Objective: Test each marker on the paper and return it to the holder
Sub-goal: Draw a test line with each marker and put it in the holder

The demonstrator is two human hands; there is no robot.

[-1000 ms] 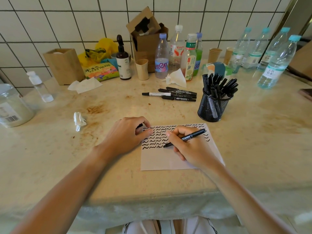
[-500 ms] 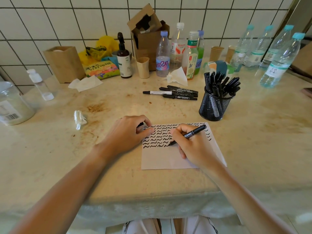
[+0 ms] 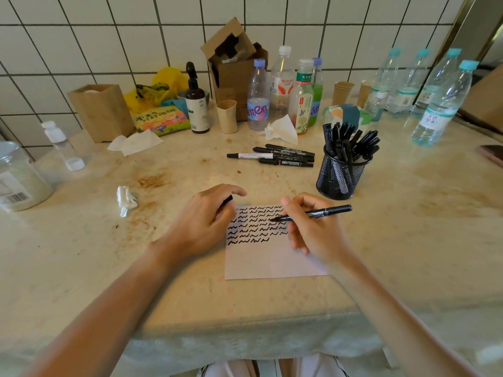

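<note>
A white sheet of paper [image 3: 268, 261] lies on the counter, its upper half filled with rows of black squiggles. My right hand [image 3: 313, 231] grips a black marker [image 3: 322, 213], uncapped, with its tip at the paper among the squiggles. My left hand [image 3: 205, 221] rests at the paper's upper left corner, fingers curled round a small black cap [image 3: 228, 200]. A black mesh holder [image 3: 340, 175] packed with several black markers stands behind the paper to the right. Several loose markers [image 3: 275, 157] lie flat on the counter left of the holder.
A crumpled tissue [image 3: 125, 200] lies left of my left hand. Bottles [image 3: 257, 97], paper cups, a cardboard box [image 3: 231, 61] and a pump bottle [image 3: 196, 102] line the tiled back wall. Water bottles [image 3: 441, 104] stand at far right, a jar [image 3: 19, 178] at far left.
My right hand has shifted up and the marker now lies flatter, its tip moved from the lower rows to the middle rows. The left hand stays put.
</note>
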